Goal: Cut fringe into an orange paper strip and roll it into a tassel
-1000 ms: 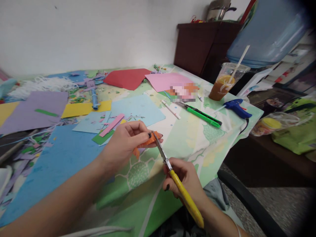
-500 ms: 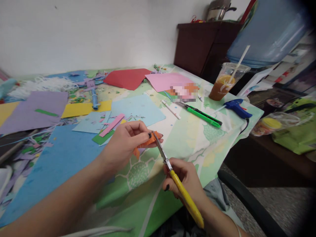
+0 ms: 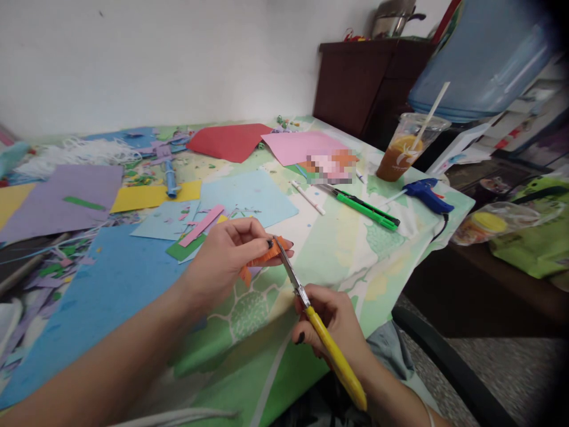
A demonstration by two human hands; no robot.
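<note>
Between the thumb and fingers of my left hand (image 3: 229, 255) is a strip of orange paper (image 3: 267, 255), its edge cut into a fringe and one end hanging down. My right hand (image 3: 333, 323) is closed around scissors (image 3: 331, 350) with yellow handles. Their metal blades point up and to the left, and the tips lie at the orange strip beside my left fingertips. Part of the strip is hidden by my left hand.
Blue paper (image 3: 128, 279), light blue sheets (image 3: 253, 196) and pink paper (image 3: 302, 145) cover the patterned tablecloth. To the right lie a green utility knife (image 3: 367, 209), a white pen (image 3: 307, 197) and a blue glue gun (image 3: 429, 196). An iced drink cup (image 3: 402, 154) stands near the table's edge.
</note>
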